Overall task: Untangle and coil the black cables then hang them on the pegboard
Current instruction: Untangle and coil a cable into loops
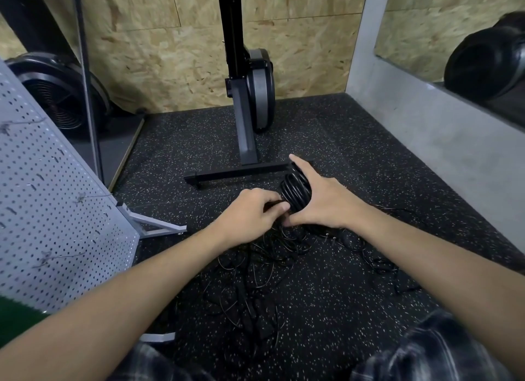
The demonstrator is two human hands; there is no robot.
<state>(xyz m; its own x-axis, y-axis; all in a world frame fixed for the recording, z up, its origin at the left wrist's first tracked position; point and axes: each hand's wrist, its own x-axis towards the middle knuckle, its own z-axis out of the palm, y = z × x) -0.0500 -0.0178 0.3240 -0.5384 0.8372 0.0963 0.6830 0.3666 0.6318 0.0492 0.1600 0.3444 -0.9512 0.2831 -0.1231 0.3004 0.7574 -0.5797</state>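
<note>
A tight coil of black cable (295,191) stands upright above the speckled rubber floor. My right hand (324,199) grips the coil from the right, index finger stretched over its top and thumb under it. My left hand (252,210) pinches the loose strand of cable at the coil's left side. Below both hands a tangle of thin black cables (255,284) is spread over the floor, with more loops (377,262) trailing to the right. The grey pegboard (56,210) stands at the left edge, leaning on its metal feet, with a few short hooks in it.
A black exercise machine (252,96) stands upright against the chipboard wall, its floor bar (235,172) just behind the coil. Another machine's fan wheel (56,96) sits at the back left. A grey concrete wall (440,136) with a mirror runs along the right.
</note>
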